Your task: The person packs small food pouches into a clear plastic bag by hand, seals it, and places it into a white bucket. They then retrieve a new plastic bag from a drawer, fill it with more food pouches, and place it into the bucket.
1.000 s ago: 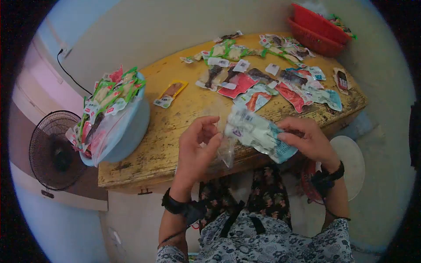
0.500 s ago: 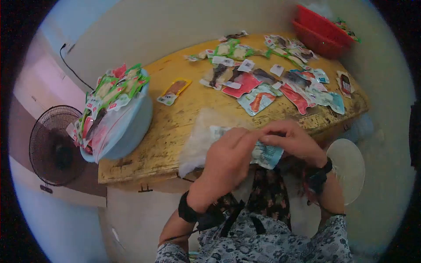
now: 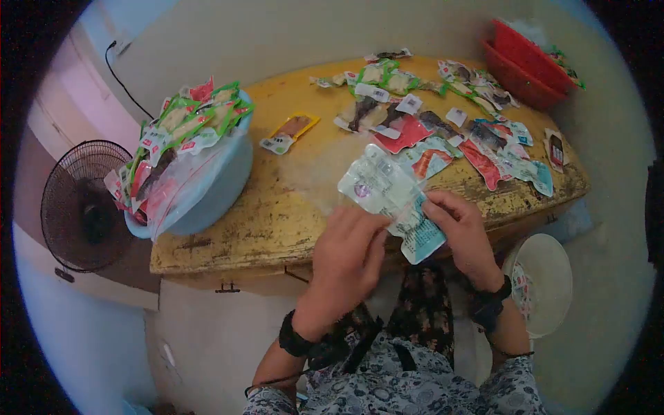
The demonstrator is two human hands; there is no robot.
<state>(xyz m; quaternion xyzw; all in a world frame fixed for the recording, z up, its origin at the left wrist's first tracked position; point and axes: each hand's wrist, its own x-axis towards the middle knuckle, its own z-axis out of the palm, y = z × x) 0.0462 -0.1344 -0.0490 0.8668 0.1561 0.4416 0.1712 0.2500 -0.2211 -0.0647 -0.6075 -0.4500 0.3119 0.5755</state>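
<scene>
A pale silver-and-teal food packet with printed text is held upright over the front edge of the yellow table. My right hand pinches its right edge between thumb and fingers. At the packet's left edge, my left hand has its fingers curled and closed against it; the fingertips are partly hidden. Beyond my left hand lies a blurred, see-through plastic bag. Just behind the held packet is a similar packet with an orange-red picture.
Sealed food packets spread over the worn yellow table. A light blue basin heaped with packets stands left, near a black fan. Red baskets sit at the back right. A whitish bin holding scraps stands right.
The packet has come up from between my hands and now shows its broad face. My hands have moved apart, and the clear bag is less visible. The view has shifted slightly.
</scene>
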